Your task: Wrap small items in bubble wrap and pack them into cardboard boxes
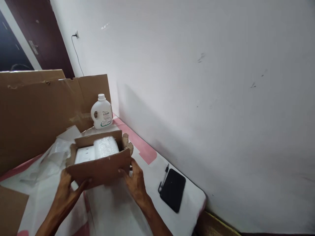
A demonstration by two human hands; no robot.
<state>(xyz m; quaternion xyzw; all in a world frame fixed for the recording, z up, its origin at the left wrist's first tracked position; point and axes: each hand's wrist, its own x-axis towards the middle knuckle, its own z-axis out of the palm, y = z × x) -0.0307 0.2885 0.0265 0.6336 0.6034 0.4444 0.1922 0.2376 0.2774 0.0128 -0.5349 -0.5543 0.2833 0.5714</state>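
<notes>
Pale, scuffed wall [197, 98] runs along the right edge of the desk [151, 178], whose cover is white and pink. Near the far left edge stands a tall cardboard panel [49, 108], with crumpled plastic film [55, 157] before it, perhaps there to keep the middle free. Around that middle is an open cardboard box [100, 170], brown, its right end ragged; whether its base touches the desk cannot be told. Left hand [67, 188] and right hand [135, 183] hold it by opposite ends, a spread grip that probably keeps it balanced. Beyond it a white bottle [103, 113] stands upright, likely out of the way. Inside the box, a bubble-wrapped bundle [106, 147] sits beside a flat-topped white piece [85, 154]. Toward the near right corner lies a flat black case [173, 190], a pen [163, 178] along its side.
</notes>
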